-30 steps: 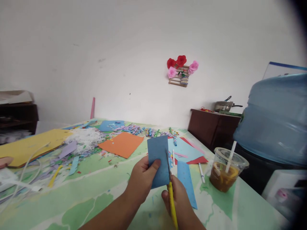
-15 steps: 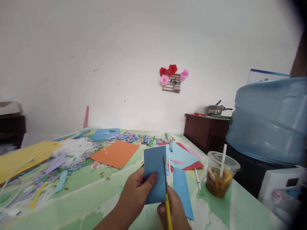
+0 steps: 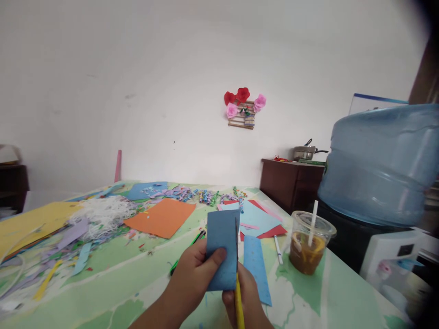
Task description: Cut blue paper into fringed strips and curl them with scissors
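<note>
My left hand (image 3: 197,274) grips a blue piece of paper (image 3: 219,233) upright, its thumb pressed on the near face. Yellow-handled scissors (image 3: 238,299) are in my right hand (image 3: 248,292), with their dark blades along the paper's right edge. How far the blades are apart is hard to make out. To the right, beyond my right hand, a longer blue paper strip (image 3: 256,269) lies on the table. A green and black tool (image 3: 199,236), partly hidden behind my left hand, also lies there.
A plastic cup of brown drink (image 3: 308,251) with a straw stands at the right. White paper shreds (image 3: 103,214), an orange sheet (image 3: 163,217), yellow sheets (image 3: 34,224) and curled scraps (image 3: 206,196) cover the left and back. A water dispenser bottle (image 3: 377,164) stands beside the table.
The whole view has shifted slightly, so the surroundings appear a little further left and higher. The scissors stay at the paper's right edge, and more of the green and black tool shows.
</note>
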`<state>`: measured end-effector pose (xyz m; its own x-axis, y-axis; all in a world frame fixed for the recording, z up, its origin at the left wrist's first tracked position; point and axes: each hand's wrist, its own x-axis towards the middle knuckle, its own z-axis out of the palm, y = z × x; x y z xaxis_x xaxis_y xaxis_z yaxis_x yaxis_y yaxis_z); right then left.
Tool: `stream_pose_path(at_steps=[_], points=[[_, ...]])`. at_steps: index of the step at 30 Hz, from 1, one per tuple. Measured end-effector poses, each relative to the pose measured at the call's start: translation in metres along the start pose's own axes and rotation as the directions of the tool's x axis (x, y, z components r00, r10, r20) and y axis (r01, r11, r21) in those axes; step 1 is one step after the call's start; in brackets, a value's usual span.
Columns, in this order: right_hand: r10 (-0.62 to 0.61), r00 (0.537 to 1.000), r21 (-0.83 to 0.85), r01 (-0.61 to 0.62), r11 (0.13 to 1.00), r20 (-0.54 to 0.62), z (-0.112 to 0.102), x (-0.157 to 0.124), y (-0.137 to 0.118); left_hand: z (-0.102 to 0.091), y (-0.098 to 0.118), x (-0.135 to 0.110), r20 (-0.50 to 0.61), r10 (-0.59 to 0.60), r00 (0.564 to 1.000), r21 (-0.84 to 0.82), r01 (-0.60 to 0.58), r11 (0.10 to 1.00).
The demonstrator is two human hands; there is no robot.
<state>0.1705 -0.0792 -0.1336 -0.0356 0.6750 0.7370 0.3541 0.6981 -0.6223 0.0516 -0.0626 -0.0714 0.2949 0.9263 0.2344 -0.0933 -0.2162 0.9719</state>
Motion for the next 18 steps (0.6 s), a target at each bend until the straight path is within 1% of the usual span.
stream_pose_path(at_steps=[5, 10, 15, 18], points=[[0.053, 0.999, 0.052, -0.053, 0.997, -0.002, 0.0008, 0.0008, -0.0017, 0.0012, 0.0009, -0.0015, 0.028, -0.022, 0.999, 0.025, 0.021, 0.999], [0.121, 0.992, 0.145, -0.124, 0.982, 0.033, -0.0012, 0.0038, -0.0017, 0.0008, 0.0019, -0.003, 0.067, -0.025, 0.997, 0.019, 0.023, 1.0], [0.158, 0.987, 0.22, -0.159, 0.962, 0.023, -0.0006, 0.006, -0.0041, -0.0005, 0.0014, -0.0046, 0.042, -0.02, 0.999, 0.055, 0.017, 0.998], [0.18, 0.983, 0.275, -0.18, 0.945, 0.027, 0.0015, 0.0055, -0.0044, -0.0028, -0.0005, -0.0057, 0.061, -0.027, 0.998, 0.072, 0.023, 0.997]])
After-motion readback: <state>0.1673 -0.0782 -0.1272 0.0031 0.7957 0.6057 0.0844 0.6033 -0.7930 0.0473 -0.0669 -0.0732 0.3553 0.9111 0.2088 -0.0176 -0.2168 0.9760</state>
